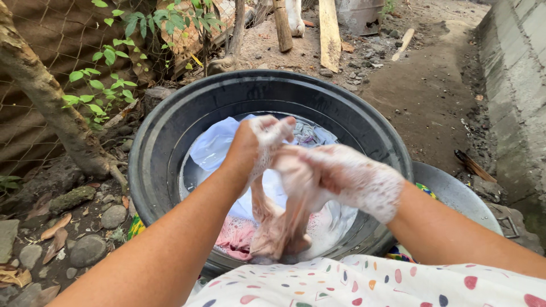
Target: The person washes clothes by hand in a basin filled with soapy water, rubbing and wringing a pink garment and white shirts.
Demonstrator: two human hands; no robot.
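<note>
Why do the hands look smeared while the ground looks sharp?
In the head view, the soapy right hand and the pinkish cloth it rubs against the left hand are motion-blurred; the black basin, stones and tree trunk stay crisp. The daylight is soft and even, with no hard shadows and only faint sheen on the basin wall.

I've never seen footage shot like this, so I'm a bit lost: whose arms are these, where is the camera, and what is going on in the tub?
The camera sits on a person's head and looks down, so the two arms are that person's own. Both hands are soapy: the left hand and the right hand grip a wet pinkish cloth between them, over a big black tub. More laundry, white cloth included, lies in the tub. A metal basin sits on the right, on bare stony ground.
</note>
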